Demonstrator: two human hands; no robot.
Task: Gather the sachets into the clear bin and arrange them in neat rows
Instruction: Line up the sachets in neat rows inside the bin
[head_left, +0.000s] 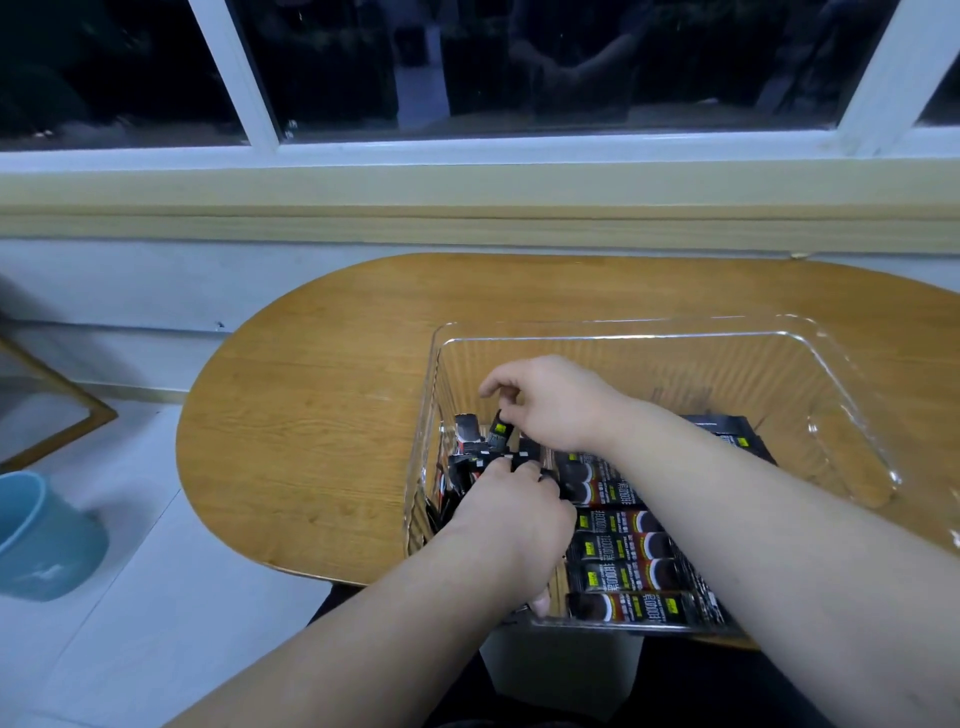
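A clear plastic bin (810, 358) stands on the right part of a wooden table (322, 415). Black stick sachets (628, 571) lie flat in a row along its near side, and several more stand jumbled at its left end (467, 441). Both hands are inside the bin. My right hand (556, 400) pinches the top of one upright black sachet (500, 434) with a yellow-green label. My left hand (514, 519) is curled over the jumbled sachets at the left wall, its fingers closed on them.
The table's rounded left end sits over a white tiled floor. A blue cup-like container (41, 535) stands on the floor at the left. A window sill (467, 197) and a dark window run behind the table.
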